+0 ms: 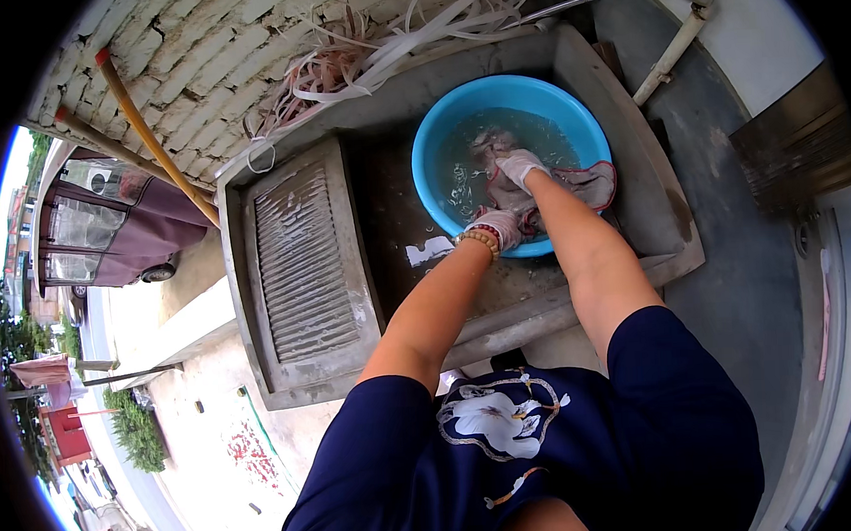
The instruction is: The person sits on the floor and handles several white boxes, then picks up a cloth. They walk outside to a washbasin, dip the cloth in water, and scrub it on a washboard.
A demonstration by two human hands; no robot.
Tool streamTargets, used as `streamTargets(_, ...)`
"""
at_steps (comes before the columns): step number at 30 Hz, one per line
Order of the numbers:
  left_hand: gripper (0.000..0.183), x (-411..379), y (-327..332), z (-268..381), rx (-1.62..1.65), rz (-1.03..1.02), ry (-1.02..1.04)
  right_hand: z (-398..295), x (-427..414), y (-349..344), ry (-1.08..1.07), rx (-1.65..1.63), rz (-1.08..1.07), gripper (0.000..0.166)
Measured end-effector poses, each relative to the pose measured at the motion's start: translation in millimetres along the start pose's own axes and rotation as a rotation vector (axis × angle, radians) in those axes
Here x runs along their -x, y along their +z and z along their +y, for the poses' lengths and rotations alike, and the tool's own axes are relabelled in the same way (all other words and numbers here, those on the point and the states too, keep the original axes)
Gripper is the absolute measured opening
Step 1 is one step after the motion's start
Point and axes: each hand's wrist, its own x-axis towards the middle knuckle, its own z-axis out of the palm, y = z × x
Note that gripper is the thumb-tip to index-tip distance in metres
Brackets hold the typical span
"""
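Note:
A round blue plastic basin (430, 133) holding cloudy water stands in a concrete sink (643, 185). In it lies a wet, greyish-pink cloth with red edging (589, 183), partly under water and partly over the basin's right rim. My left hand (498, 227), in a thin whitish glove with beaded bracelets at the wrist, grips the cloth near the basin's front rim. Farther in, my right hand (519, 165), gloved alike, is closed on a bunched part of the same cloth at the water's surface. The fingertips of both hands are partly hidden.
A ribbed concrete washboard (304, 264) forms the sink's left part. Tangled plastic strapping (388, 53) lies along the back edge by a brick wall (210, 54). Wooden poles (153, 138) lean at the left. Pipes (673, 55) run at the upper right.

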Motion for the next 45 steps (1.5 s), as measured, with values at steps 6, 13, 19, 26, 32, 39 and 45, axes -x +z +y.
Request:
streamTargets(6,0.03,56,-67,-47,0.771,0.116,0.073,-63,39,-81,-0.604,-0.463,0.088,0.03)
streamTargets(13,0.025,110,-158,1,1.181,0.398,0.286,-95,90,-225,-0.768,-0.724,0.127,0.029)
streamTargets(19,0.027,133,-211,36,1.336,0.579,0.44,-91,107,-267,-0.86,-0.747,0.19,0.032)
streamTargets(26,0.027,103,-214,-1,1.156,0.777,0.291,-57,86,-225,-0.61,-0.202,-0.062,0.021)
streamTargets(32,0.033,19,-125,-48,0.876,0.704,-0.088,43,22,-93,-0.336,0.129,-0.089,0.025)
streamTargets(39,0.036,-2,15,-88,-0.097,0.312,-0.17,-14,86,-19,-0.48,0.525,-0.293,0.034)
streamTargets(45,0.017,56,-117,-50,0.837,0.171,-0.168,5,51,-101,-0.395,0.154,-0.4,0.03)
